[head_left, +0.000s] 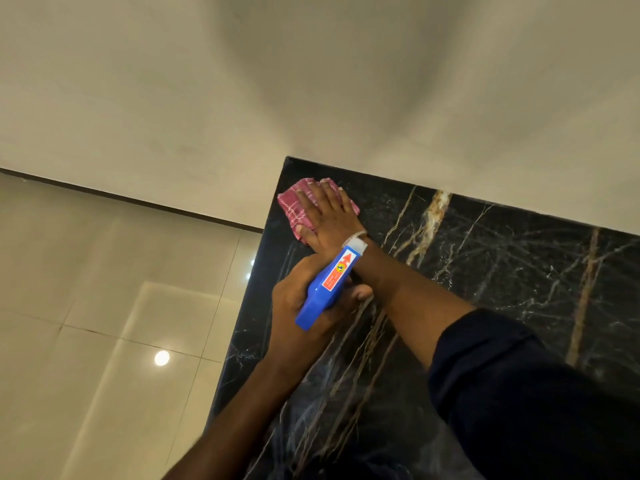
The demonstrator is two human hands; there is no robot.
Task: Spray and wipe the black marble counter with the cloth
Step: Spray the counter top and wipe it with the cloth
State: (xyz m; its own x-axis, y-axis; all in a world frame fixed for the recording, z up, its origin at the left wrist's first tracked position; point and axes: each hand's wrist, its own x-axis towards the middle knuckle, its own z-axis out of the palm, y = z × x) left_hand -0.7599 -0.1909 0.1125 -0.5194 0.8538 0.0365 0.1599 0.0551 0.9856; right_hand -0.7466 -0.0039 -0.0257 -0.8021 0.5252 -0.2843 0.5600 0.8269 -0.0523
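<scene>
Wiping seems under way — right hand (pixel 325 216), fingers spread, presses the cloth (pixel 294 211) beneath them; left hand (pixel 292 301) grips the spray bottle (pixel 327 291) — most counter (pixel 502 271) likely remains.

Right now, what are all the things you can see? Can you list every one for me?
counter: one, black marble with gold and white veins, right and bottom, against the wall
cloth: one, pink with white checks, on the counter's far left corner
spray bottle: one, blue with a red-orange label, over the counter's left edge
wall: one, cream, behind the counter
floor: one, glossy cream tiles, left, with a round light reflected in it
sleeve: one, dark navy, on the right arm, bottom right
left hand: one, grips the spray bottle
right hand: one, flat on the cloth, pressing it to the counter
</scene>
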